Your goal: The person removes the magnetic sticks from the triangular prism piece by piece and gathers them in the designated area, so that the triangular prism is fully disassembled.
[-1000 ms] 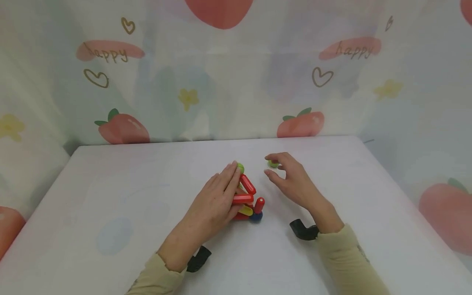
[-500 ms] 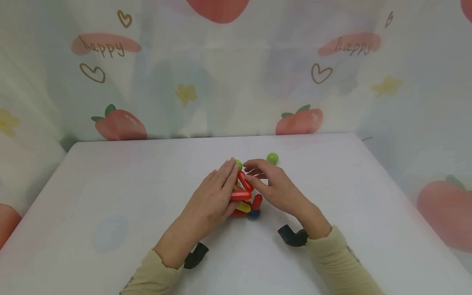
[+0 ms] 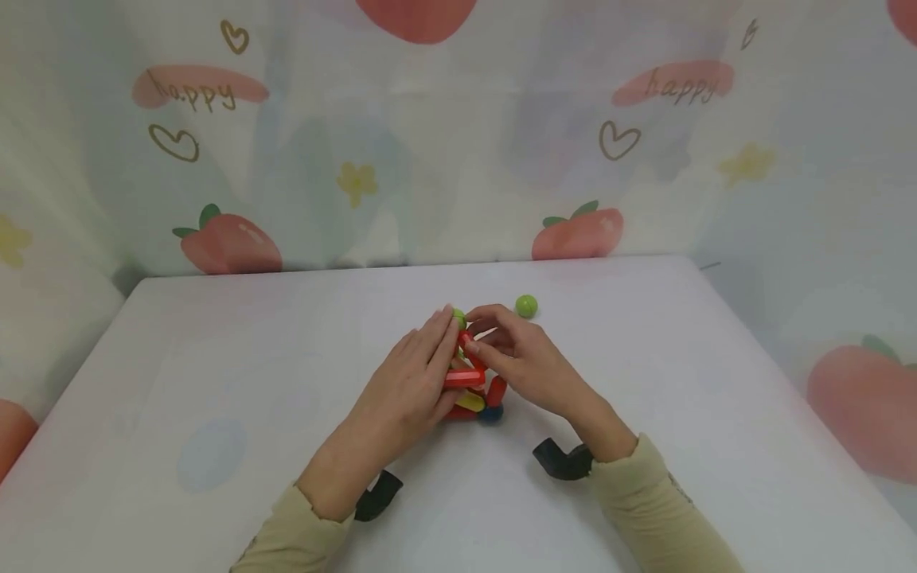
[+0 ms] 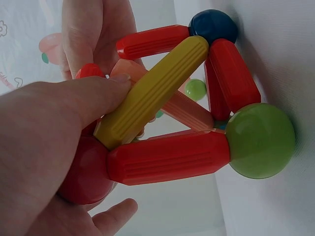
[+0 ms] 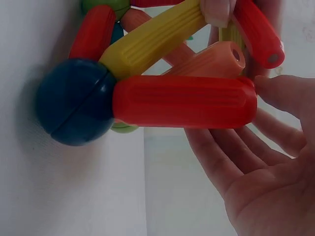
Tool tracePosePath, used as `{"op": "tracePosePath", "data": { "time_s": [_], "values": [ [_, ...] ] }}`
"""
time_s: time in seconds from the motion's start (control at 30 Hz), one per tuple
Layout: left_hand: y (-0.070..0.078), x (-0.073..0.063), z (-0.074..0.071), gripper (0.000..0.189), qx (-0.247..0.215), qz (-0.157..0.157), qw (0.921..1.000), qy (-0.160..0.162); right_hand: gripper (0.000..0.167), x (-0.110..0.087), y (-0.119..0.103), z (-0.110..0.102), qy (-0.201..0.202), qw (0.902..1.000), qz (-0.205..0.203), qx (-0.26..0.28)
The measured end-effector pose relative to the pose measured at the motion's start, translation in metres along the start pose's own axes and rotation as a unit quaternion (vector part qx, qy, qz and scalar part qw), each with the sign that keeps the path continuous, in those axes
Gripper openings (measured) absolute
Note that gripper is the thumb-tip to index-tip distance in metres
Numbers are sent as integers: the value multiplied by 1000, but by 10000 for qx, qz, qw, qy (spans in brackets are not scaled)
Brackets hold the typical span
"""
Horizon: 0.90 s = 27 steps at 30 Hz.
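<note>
A toy frame of magnetic building rods and balls stands on the white table, between both hands. My left hand (image 3: 401,394) grips it from the left, its thumb on the yellow rod (image 4: 152,93) and its palm behind the red ball (image 4: 86,172). From the right, my right hand (image 3: 526,358) pinches the slanting red rod (image 3: 465,337) near the top; its fingertips are partly hidden. A blue ball (image 5: 74,101) and a green ball (image 4: 261,140) form lower corners. Another red rod (image 5: 184,101) rises from the blue ball, and an orange rod (image 5: 211,61) lies behind it.
A loose green ball (image 3: 526,306) lies on the table (image 3: 286,350) beyond my right hand. Dark wrist-camera pieces (image 3: 562,460) hang under both wrists. A printed curtain (image 3: 444,143) stands behind the table's far edge.
My right hand has moved left, away from the loose green ball, to the slanting red rod at the frame's top. My left hand has kept its grip on the frame.
</note>
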State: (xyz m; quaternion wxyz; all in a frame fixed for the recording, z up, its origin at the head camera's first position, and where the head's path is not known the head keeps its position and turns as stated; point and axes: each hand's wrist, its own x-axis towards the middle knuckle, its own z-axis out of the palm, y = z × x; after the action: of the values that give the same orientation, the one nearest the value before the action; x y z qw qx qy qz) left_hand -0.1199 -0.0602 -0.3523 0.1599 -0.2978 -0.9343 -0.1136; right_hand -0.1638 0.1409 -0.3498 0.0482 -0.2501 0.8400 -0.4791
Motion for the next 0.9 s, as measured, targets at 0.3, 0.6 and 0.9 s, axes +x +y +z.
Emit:
{"op": "tracePosePath", "data": {
  "time_s": [0.3,0.6,0.9],
  "values": [
    [0,-1,1,89,33,55,10000,41,39,0,0,-2,35,9997,-46,221],
    [0,0,2,87,-122,85,9998,153,33,-3,-2,-6,434,9984,9,-350],
    [0,0,1,84,-107,19,9999,84,32,-2,-1,-7,468,9965,291,-624]
  ]
}}
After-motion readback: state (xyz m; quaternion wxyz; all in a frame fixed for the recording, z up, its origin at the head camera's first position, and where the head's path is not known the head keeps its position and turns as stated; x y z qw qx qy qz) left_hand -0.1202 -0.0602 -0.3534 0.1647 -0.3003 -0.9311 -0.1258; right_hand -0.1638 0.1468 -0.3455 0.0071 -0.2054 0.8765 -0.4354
